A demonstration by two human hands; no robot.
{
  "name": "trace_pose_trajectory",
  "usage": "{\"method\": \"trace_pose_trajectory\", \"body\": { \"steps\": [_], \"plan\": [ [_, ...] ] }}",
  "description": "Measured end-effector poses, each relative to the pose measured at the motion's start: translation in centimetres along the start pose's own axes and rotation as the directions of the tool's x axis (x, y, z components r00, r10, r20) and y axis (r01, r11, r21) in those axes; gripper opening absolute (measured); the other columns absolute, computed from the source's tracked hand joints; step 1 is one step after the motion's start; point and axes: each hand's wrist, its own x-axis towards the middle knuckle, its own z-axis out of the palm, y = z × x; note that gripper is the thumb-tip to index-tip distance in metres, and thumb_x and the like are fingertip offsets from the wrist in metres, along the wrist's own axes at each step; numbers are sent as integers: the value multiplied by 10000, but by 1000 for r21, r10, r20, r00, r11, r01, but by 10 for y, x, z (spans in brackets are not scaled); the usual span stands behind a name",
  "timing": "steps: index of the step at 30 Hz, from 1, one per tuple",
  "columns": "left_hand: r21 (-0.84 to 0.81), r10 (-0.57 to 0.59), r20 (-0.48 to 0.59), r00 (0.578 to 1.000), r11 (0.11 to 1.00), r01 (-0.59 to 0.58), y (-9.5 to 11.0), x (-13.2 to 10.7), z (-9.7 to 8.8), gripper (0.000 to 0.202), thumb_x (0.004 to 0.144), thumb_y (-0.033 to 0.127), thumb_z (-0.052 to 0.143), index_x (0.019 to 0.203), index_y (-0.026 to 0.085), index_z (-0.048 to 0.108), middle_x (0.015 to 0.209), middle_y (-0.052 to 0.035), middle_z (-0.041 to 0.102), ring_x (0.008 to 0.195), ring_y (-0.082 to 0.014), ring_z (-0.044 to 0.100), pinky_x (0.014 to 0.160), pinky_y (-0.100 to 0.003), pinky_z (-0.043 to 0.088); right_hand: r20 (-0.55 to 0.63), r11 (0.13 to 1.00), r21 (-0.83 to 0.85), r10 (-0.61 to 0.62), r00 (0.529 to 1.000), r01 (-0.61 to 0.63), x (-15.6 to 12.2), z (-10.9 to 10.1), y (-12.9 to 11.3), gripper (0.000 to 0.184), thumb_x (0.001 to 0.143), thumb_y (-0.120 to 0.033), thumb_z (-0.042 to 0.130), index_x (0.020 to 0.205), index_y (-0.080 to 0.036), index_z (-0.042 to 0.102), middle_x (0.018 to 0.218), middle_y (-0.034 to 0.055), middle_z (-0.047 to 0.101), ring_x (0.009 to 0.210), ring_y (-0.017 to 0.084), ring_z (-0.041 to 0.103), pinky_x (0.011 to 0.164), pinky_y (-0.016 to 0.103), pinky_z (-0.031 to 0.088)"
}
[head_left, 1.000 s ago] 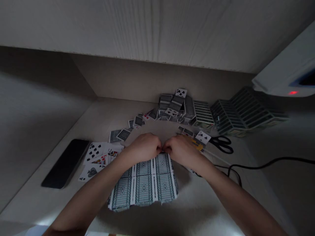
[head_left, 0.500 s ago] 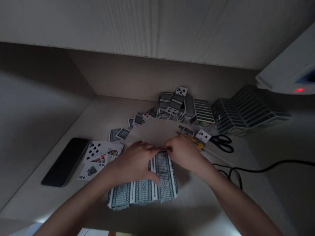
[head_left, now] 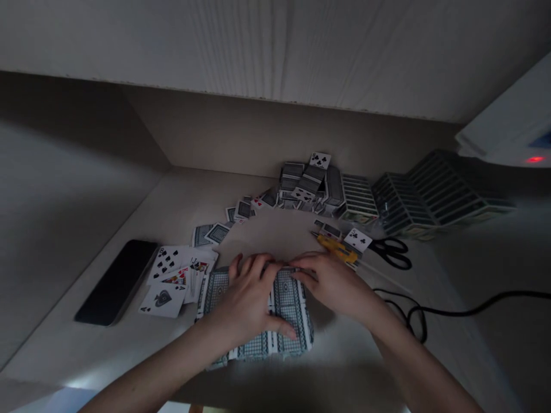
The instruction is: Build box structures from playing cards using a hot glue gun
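Note:
A block made of playing cards, with patterned blue-grey backs facing up and ragged edges, lies on the desk before me. My left hand rests spread across it, fingertips at the far edge and thumb stretched over the near right part. At the far right corner is my right hand, its thumb on the top face and its fingers along the far edge, pinching that corner. What its fingertips touch behind the edge is hidden.
Face-up playing cards and a black phone lie left. Behind are loose cards and a card stack. To the right lie a yellow-handled cutter, black scissors, a cable and a ridged card structure.
My left hand has shifted right and nearer, fingers spreading over the block. My right hand's fingers have loosened from a tight pinch and stretched along the far edge.

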Motion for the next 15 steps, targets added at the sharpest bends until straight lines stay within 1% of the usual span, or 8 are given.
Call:
{"method": "trace_pose_trajectory", "body": {
  "steps": [3,5,8,11,12,13,14,15],
  "plan": [
    [-15,-14,38,999,1000,15,1,1,-2,1072,382,796,686,1251,194,506,1163,-133,550,1119,-377,480,968,-546,304,-73,986,148,90,993,-78,1,6,13,264,859,-185,493,951,-228,736,962,31,753,898,162,681,809,263,485],
    [-31,-10,55,998,999,12,3,1,-3,1055,406,771,705,1269,206,487,1152,-123,565,1105,-364,496,948,-518,324,-64,979,171,126,990,-113,7,5,17,242,842,-192,515,922,-216,743,927,31,760,858,159,690,776,254,491],
    [-41,-14,63,998,999,16,5,1,-4,1064,401,736,739,1282,201,474,1180,-128,572,1121,-363,500,960,-512,319,-2,995,37,89,996,-89,17,-4,16,204,798,-193,566,868,-217,757,870,26,766,808,163,692,728,249,473],
    [-42,-23,54,998,999,25,4,0,-5,1100,384,700,775,1298,172,467,1239,-150,562,1161,-373,487,988,-524,308,57,990,-142,13,998,-5,26,-15,7,194,761,-188,590,821,-239,767,810,18,766,753,162,688,648,244,431],
    [-50,-17,50,999,999,20,2,0,-6,1054,431,689,770,1301,174,472,1246,-146,569,1168,-365,492,994,-517,311,66,980,-199,-4,998,17,28,-17,4,194,755,-191,590,809,-244,768,791,18,764,735,164,685,617,245,413],
    [-62,-9,46,999,998,12,0,1,-8,943,528,671,742,1296,186,488,1242,-132,587,1165,-344,508,996,-498,322,69,966,-255,-19,997,36,29,-19,1,196,752,-191,587,800,-247,768,778,21,761,725,168,681,596,248,396],
    [-77,-2,42,999,997,5,-2,3,-10,782,650,638,686,1277,203,517,1220,-110,616,1146,-314,536,987,-469,343,70,949,-310,-31,997,51,29,-19,-2,199,750,-188,583,794,-248,768,769,26,758,723,174,678,583,252,383],
    [-91,7,43,999,996,-3,-4,6,-14,564,790,569,591,1238,228,560,1182,-79,651,1107,-274,574,966,-428,371,68,930,-361,-40,997,62,29,-19,-5,205,751,-184,577,792,-248,767,767,33,756,726,180,676,577,256,374]
  ]
}}
